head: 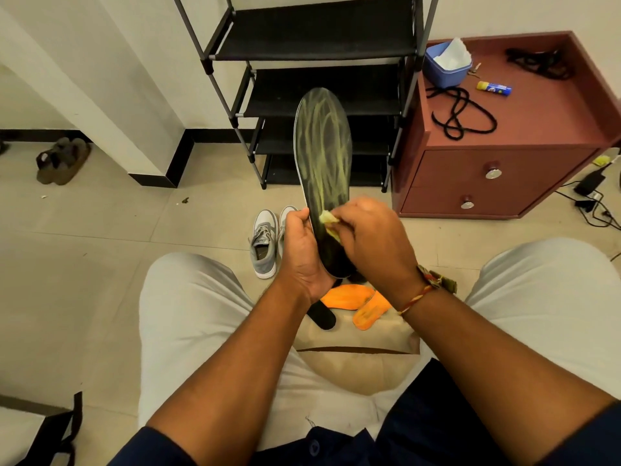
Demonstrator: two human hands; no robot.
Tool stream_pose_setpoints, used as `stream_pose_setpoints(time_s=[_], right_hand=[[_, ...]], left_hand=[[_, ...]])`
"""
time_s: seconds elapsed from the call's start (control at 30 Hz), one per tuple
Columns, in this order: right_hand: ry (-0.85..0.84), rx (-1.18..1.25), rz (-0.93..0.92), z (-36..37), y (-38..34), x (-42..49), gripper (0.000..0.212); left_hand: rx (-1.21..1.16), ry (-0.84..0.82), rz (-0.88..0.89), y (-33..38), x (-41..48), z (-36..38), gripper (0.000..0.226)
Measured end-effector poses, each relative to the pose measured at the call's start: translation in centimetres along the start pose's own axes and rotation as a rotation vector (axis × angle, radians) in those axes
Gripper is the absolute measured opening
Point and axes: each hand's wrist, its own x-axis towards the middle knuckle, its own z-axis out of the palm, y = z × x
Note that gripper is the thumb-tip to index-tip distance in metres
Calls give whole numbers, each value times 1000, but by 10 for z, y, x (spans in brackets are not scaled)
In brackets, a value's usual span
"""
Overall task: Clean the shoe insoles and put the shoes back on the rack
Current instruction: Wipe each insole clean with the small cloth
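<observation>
A black insole point(323, 146) streaked with yellowish smears stands upright in front of me, toe end up. My left hand point(300, 253) grips its heel end from the left. My right hand point(369, 240) presses a small yellowish wipe point(327, 218) against the lower part of the insole. Two orange insoles point(349, 297) and another black insole point(323, 316) lie on the seat between my knees. A pair of grey sneakers point(263, 243) sits on the floor just behind my left hand. The black shoe rack point(316, 45) stands against the wall, its shelves bare.
A reddish-brown bedside cabinet point(497, 176) stands right of the rack; on top are a blue tub with tissue point(445, 63), black laces point(460, 116) and a glue stick point(494, 88). Brown sandals point(62, 161) lie at far left. Cables and a charger point(591, 193) trail at right.
</observation>
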Motion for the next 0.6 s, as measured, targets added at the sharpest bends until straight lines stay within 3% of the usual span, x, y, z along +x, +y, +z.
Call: stream_pose_setpoints(time_s=[0.17, 0.33, 0.4, 0.6], right_hand=[[126, -32, 72, -5, 11, 6, 14], [-72, 201, -19, 1, -11, -9, 12], [-91, 173, -62, 3, -12, -10, 15], [140, -82, 6, -3, 20, 8, 13]], left_hand=[[41, -11, -20, -6, -2, 3, 57], [5, 44, 37, 4, 0, 0, 55], [-20, 40, 47, 7, 0, 0, 54], [51, -11, -1, -6, -3, 7, 54]])
